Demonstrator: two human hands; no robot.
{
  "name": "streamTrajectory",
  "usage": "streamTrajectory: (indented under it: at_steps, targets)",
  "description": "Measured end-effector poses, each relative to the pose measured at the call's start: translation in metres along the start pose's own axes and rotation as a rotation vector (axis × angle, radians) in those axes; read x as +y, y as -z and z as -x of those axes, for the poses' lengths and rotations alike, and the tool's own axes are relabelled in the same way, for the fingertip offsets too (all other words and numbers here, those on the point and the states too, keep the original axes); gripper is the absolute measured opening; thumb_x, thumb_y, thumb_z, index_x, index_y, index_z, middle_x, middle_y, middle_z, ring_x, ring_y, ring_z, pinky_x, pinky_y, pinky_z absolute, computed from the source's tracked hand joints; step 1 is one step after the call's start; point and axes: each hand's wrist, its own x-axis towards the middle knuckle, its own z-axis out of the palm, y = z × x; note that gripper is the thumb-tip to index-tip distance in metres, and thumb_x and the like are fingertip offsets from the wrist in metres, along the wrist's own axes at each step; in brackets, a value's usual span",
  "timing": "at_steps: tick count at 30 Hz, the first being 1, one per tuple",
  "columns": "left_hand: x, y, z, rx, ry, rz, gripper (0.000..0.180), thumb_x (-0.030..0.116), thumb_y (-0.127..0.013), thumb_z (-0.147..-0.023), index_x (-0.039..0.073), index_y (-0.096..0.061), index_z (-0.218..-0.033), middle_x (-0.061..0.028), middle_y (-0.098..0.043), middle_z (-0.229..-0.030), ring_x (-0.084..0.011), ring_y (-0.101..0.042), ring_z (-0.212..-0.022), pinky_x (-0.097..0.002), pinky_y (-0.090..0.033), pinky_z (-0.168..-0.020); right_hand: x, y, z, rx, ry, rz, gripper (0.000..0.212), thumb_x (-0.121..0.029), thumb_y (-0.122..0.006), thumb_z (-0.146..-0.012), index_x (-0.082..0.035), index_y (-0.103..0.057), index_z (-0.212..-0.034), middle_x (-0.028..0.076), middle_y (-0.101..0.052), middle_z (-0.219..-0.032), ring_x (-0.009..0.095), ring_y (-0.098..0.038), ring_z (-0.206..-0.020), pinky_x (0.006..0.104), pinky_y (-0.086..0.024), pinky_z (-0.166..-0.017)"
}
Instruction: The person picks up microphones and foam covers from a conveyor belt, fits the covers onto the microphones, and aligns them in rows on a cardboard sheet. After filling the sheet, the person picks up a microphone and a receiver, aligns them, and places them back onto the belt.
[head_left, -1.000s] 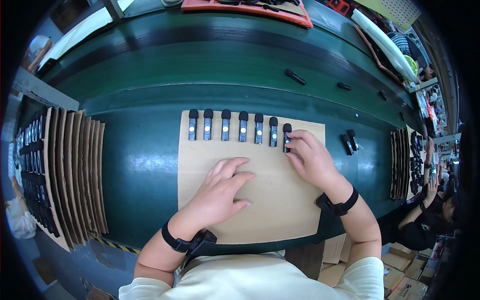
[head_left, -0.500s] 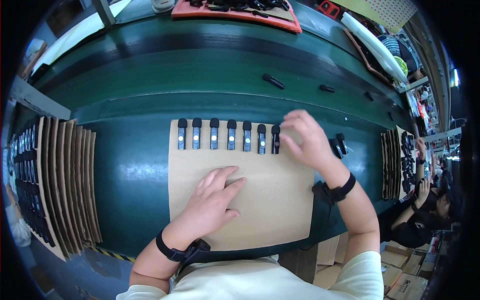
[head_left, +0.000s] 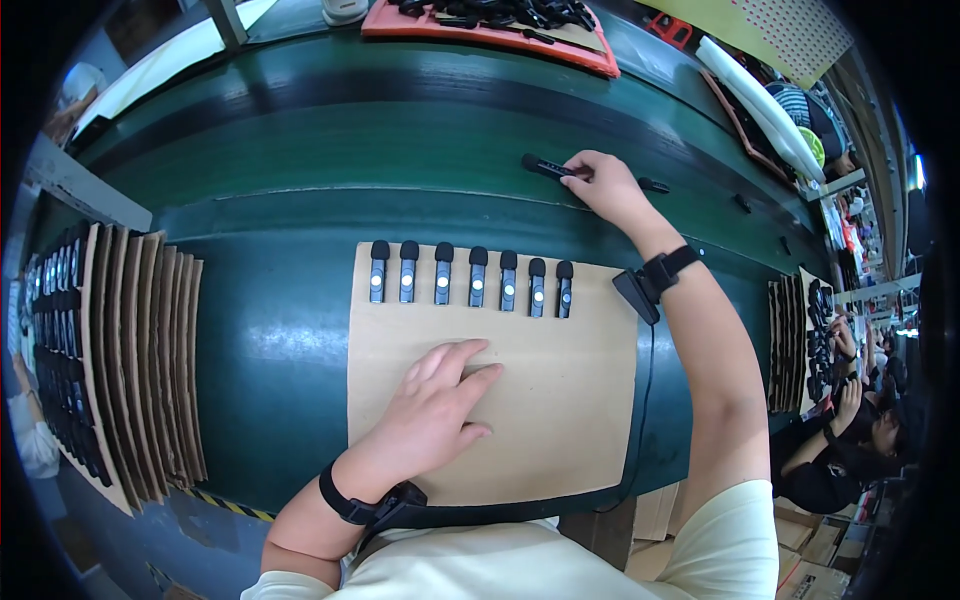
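The cardboard sheet [head_left: 560, 420] under the left hand [head_left: 425, 410] looks matt and papery, flat-smooth across its face. Just beyond that hand, the row of small devices [head_left: 479, 287] pairs glossy dark plastic bodies with matt, foam-like tops — and the single device [head_left: 543, 167] at the right hand [head_left: 608, 190] has a similarly dull tip. Around both hands, the green tabletop [head_left: 270, 340] is smooth with a glossy sheen. Left of the left hand, the stacked cardboard [head_left: 150, 360] shows rough edges. Behind the hands, the shirt [head_left: 480, 560] is matt cloth.
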Motion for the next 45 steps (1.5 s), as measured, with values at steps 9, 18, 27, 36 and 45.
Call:
streamTrajectory:
  at_steps: [9,18,27,36,45]
  targets:
    - [-0.005,-0.010,-0.005,0.426,0.079,0.506,0.053,0.006,-0.076,-0.077,0.003,-0.056,-0.125,-0.0160,-0.058,-0.122,-0.0304,-0.059,-0.110,-0.0393,-0.048,-0.095,-0.063,-0.006,0.155,0.055,0.233,-0.648,0.025,0.005,-0.073,-0.079,0.003,-0.066,-0.103,0.006,-0.064,-0.093,0.010,-0.059,-0.086,0.0240,-0.049,-0.078]
    - [-0.005,0.001,-0.002,0.383,-0.147,0.505,0.035,0.000,-0.074,-0.078,0.001,-0.065,-0.112,-0.0122,-0.066,-0.099,-0.0230,-0.065,-0.096,-0.0332,-0.051,-0.085,-0.087,-0.046,0.231,0.053,0.136,-0.946,0.026,0.008,-0.071,-0.079,0.005,-0.065,-0.104,0.012,-0.063,-0.101,0.018,-0.060,-0.093,0.0287,-0.048,-0.083]
    - [-0.004,-0.002,-0.004,0.393,-0.196,0.415,0.032,0.002,-0.079,-0.074,0.001,-0.067,-0.103,-0.0106,-0.067,-0.094,-0.0225,-0.063,-0.087,-0.0324,-0.051,-0.079,-0.075,-0.064,0.234,0.104,0.262,-0.946,0.027,0.002,-0.074,-0.080,0.004,-0.065,-0.105,0.013,-0.063,-0.101,0.020,-0.060,-0.094,0.0293,-0.047,-0.083]
    - [-0.007,-0.006,-0.005,0.414,-0.228,0.365,0.029,0.002,-0.079,-0.072,0.003,-0.066,-0.098,-0.0096,-0.069,-0.094,-0.0262,-0.064,-0.088,-0.0401,-0.051,-0.090,-0.077,-0.063,0.236,0.097,0.280,-0.915,0.027,0.001,-0.075,-0.079,0.003,-0.065,-0.104,0.012,-0.064,-0.101,0.021,-0.060,-0.094,0.0301,-0.047,-0.083]
    - [-0.011,-0.007,-0.006,0.427,-0.305,0.331,0.030,0.002,-0.079,-0.071,0.003,-0.066,-0.099,-0.0094,-0.069,-0.093,-0.0269,-0.063,-0.088,-0.0417,-0.051,-0.091,-0.085,-0.063,0.234,0.053,0.227,-0.852,0.030,0.003,-0.076,-0.076,-0.001,-0.066,-0.104,0.011,-0.065,-0.099,0.019,-0.064,-0.087,0.0289,-0.051,-0.078]
